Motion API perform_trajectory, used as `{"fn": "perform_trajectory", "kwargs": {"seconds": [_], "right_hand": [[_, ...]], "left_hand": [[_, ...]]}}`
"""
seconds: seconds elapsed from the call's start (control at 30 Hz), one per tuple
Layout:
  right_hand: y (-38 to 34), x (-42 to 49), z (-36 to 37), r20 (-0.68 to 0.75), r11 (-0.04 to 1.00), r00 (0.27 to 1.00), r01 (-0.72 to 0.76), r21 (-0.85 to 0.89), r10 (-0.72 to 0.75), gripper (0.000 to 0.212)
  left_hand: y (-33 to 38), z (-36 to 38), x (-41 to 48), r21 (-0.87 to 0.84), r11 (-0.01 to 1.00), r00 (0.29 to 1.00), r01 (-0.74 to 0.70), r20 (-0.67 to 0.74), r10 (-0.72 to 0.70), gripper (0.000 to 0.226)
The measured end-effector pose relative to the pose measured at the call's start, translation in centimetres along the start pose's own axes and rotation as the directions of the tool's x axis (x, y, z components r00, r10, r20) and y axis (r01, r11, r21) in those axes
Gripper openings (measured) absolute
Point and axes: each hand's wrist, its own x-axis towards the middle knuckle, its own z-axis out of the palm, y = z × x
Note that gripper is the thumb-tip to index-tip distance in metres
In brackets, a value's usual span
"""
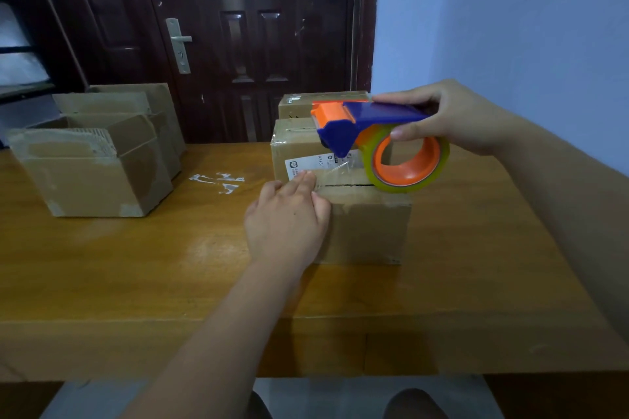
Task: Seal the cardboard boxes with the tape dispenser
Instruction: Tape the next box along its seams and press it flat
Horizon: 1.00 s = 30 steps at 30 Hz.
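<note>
Wooden table [136, 265] before a dark door [245, 27]. Near its middle sits a closed cardboard box [367, 228]. Left hand [286, 221] presses flat fingers on a clear tape strip [335, 170] at the box's top left edge. Right hand [452, 116] curls tightly around a blue-and-orange tape dispenser [371, 119], held over the box's top. Open boxes [92, 180] stand well apart at left.

1. My left hand [287, 221] lies palm down, fingers straight and together, pressing forward; its bare forearm runs up from below.
2. My right hand [452, 116] sits higher, fingers over and thumb under, curled round the tape dispenser [371, 122]; its forearm comes in from the right.
</note>
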Motion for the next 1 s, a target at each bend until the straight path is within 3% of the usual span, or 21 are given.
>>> {"fn": "perform_trajectory", "kwargs": {"seconds": [0.27, 0.43, 0.53, 0.8, 1.0], "right_hand": [[0.4, -0.6, -0.4, -0.024, 0.999, 1.000, -0.013, -0.046, 0.011, 0.047], [3.3, -2.3, 0.9, -0.247, 0.966, 0.969, 0.054, 0.254, 0.011, 0.045], [4.1, -2.9, 1.6, -0.286, 0.933, 0.957, 0.067, 0.353, 0.040, 0.045], [2.8, -3.6, -1.2, -0.194, 0.994, 0.979, -0.049, 0.103, 0.068, 0.041], [2.4, -4.2, -1.1, -0.194, 0.998, 0.980, -0.024, 0.061, 0.036, 0.045]], "left_hand": [[0.4, 0.1, -0.1, -0.013, 1.000, 1.000, -0.003, -0.020, 0.003, 0.049], [0.6, 0.2, -0.1, -0.055, 0.998, 0.999, 0.009, -0.034, -0.011, 0.047], [0.4, 0.1, -0.2, -0.045, 0.999, 1.000, 0.010, -0.029, -0.012, 0.047], [0.7, 0.1, -0.3, -0.050, 0.998, 0.999, 0.035, -0.038, -0.037, 0.047], [0.8, 0.0, -0.2, -0.040, 0.999, 0.999, 0.029, -0.044, -0.030, 0.047]]}}
